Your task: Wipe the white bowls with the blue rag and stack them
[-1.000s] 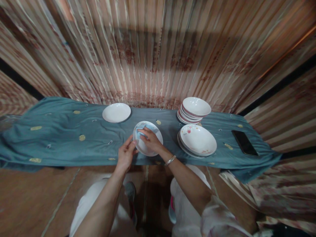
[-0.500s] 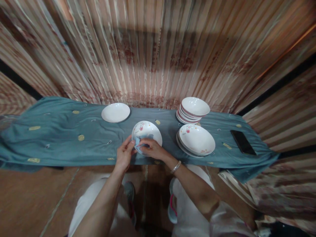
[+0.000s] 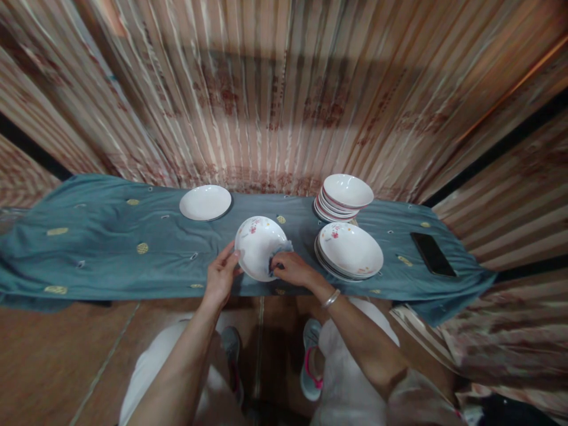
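Observation:
A white plate [image 3: 256, 248] with a red flower print is tilted slightly above the cloth-covered table, near its front edge. My left hand [image 3: 220, 273] grips the plate's left rim, thumb on top and fingers beneath. My right hand [image 3: 290, 267] is closed around a bluish cloth [image 3: 280, 249] and presses it on the plate's right side. Part of the cloth is hidden under my fingers. To the right lies a stack of similar flowered plates [image 3: 350, 251], and behind it a stack of white bowls [image 3: 347, 190].
A single white plate [image 3: 205, 202] lies at the back left. On the right a black phone [image 3: 432, 254] rests on the teal tablecloth [image 3: 106, 236]. A striped curtain [image 3: 266, 89] hangs right behind the table.
My right hand has moved the cloth from the plate's left and middle to its right rim. My left hand still holds the plate's left side.

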Motion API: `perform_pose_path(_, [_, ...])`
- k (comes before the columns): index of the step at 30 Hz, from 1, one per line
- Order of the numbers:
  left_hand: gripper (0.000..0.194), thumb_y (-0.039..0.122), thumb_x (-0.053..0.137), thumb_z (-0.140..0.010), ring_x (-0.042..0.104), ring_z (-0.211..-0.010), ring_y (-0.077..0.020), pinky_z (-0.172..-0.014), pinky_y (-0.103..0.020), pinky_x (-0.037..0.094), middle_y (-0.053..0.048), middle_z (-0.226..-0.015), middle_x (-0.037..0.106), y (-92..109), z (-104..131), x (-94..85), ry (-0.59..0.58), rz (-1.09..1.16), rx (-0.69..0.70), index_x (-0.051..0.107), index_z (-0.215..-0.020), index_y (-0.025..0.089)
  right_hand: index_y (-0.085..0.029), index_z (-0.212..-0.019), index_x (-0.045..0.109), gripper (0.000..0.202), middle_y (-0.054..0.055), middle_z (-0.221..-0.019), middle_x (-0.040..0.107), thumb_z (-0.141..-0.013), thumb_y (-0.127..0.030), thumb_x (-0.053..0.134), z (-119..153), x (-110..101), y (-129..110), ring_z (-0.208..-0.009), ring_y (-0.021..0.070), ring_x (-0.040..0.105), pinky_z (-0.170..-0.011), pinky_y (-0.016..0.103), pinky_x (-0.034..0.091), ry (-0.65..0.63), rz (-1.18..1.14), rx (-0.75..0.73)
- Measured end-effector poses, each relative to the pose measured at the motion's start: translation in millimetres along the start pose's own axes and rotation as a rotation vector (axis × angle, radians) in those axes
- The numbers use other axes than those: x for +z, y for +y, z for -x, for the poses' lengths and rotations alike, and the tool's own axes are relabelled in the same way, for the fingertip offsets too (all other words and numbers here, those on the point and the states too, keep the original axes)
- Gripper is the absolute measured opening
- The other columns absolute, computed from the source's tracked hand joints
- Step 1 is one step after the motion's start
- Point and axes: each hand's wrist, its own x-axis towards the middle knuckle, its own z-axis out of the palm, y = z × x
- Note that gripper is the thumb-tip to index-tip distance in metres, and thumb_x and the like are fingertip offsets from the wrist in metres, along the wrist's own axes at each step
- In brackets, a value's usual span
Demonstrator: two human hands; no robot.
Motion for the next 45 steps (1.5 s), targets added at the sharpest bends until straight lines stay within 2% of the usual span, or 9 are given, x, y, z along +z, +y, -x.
perform_pose_path(5, [0.081,0.051,0.087,-0.043,0.064,-0.078,-0.0186,-0.060,-0.027,0.051,-0.010,-0.095,0.073,-4,-4,-2.4,0.006,0.006,0.014,0.070,-0.112,0.014,-0.013,-0.084,0.068,0.017,0.014,-0.095,0.069,-0.082,-0.007,0.052,1,-5,1,-0.096,0.0252,0.061,-0.089,0.037,0.046,0.134,0.265,0.088])
perform_pose_path(12, [0.062,0.046,0.083,-0.051,0.064,-0.086,-0.0202,-0.066,-0.029,0.052,-0.012,-0.107,0.071,-16,-16,-10.6,0.043,-0.007,0.004,0.070,-0.104,0.015,-0.011,-0.097,0.066,0.024,0.015,-0.104,0.069,-0.087,-0.007,0.045,4,-15,-2,-0.101,0.0236,0.062,-0.092,0.033,0.045,0.241,0.309,0.229])
perform_pose_path(18, [0.034,0.034,0.073,-0.061,0.067,-0.091,-0.0263,-0.081,-0.038,0.053,-0.011,-0.085,0.073,-32,-34,-20.2,0.125,-0.046,0.019,0.071,-0.088,0.013,-0.013,-0.114,0.061,0.029,0.011,-0.110,0.071,-0.094,-0.013,0.040,6,-20,-2,-0.105,0.0212,0.065,-0.091,0.028,0.045,0.253,0.209,0.343])
perform_pose_path(23, [0.029,0.036,0.072,-0.059,0.067,-0.090,-0.0283,-0.088,-0.039,0.050,-0.009,-0.076,0.073,-43,-47,-27.6,0.107,-0.133,0.084,0.070,-0.078,0.014,-0.011,-0.130,0.052,0.038,0.014,-0.116,0.070,-0.097,-0.024,0.041,-2,-13,1,-0.108,0.0244,0.066,-0.093,0.033,0.045,0.199,0.166,0.456])
perform_pose_path(31, [0.049,0.035,0.071,-0.066,0.055,-0.122,-0.0320,-0.107,-0.044,0.037,-0.014,-0.118,0.069,-51,-46,-32.5,0.133,-0.281,0.189,0.067,-0.110,0.016,-0.012,-0.126,0.056,0.039,0.014,-0.124,0.067,-0.091,-0.027,0.051,-13,-11,3,-0.115,0.0236,0.062,-0.096,0.030,0.043,0.162,0.097,0.491])
perform_pose_path(36, [0.054,0.041,0.066,-0.077,0.031,-0.142,-0.0353,-0.115,-0.054,0.023,-0.018,-0.146,0.047,-49,-18,-25.7,0.021,-0.717,0.594,0.062,-0.124,0.016,-0.013,-0.122,0.060,0.037,0.012,-0.119,0.069,-0.089,-0.025,0.050,-15,-12,4,-0.112,0.0237,0.064,-0.093,0.028,0.045,0.175,0.078,0.481])
perform_pose_path(38, [0.040,0.038,0.062,-0.081,0.034,-0.140,-0.0337,-0.114,-0.058,0.020,-0.015,-0.140,0.054,-47,-4,-16.9,-0.125,-0.901,0.733,0.067,-0.117,0.021,-0.013,-0.122,0.060,0.037,0.012,-0.118,0.070,-0.088,-0.025,0.050,-15,-11,5,-0.111,0.0233,0.064,-0.092,0.028,0.045,0.186,0.078,0.472])
perform_pose_path(41, [0.026,0.030,0.063,-0.082,0.048,-0.129,-0.0329,-0.112,-0.067,0.008,-0.010,-0.126,0.066,-44,11,-2.5,-0.395,-1.144,0.796,0.071,-0.106,0.026,-0.013,-0.122,0.061,0.037,0.012,-0.117,0.070,-0.088,-0.023,0.050,-15,-10,5,-0.110,0.0234,0.065,-0.092,0.028,0.045,0.206,0.075,0.476])
perform_pose_path(45, [0.026,0.016,0.054,-0.085,0.057,-0.119,-0.0314,-0.108,-0.071,0.012,-0.010,-0.117,0.071,-43,17,8.9,-0.474,-1.282,0.743,0.072,-0.102,0.024,-0.013,-0.121,0.062,0.036,0.012,-0.119,0.070,-0.088,-0.022,0.051,-15,-11,4,-0.111,0.0229,0.065,-0.092,0.028,0.045,0.212,0.066,0.497])
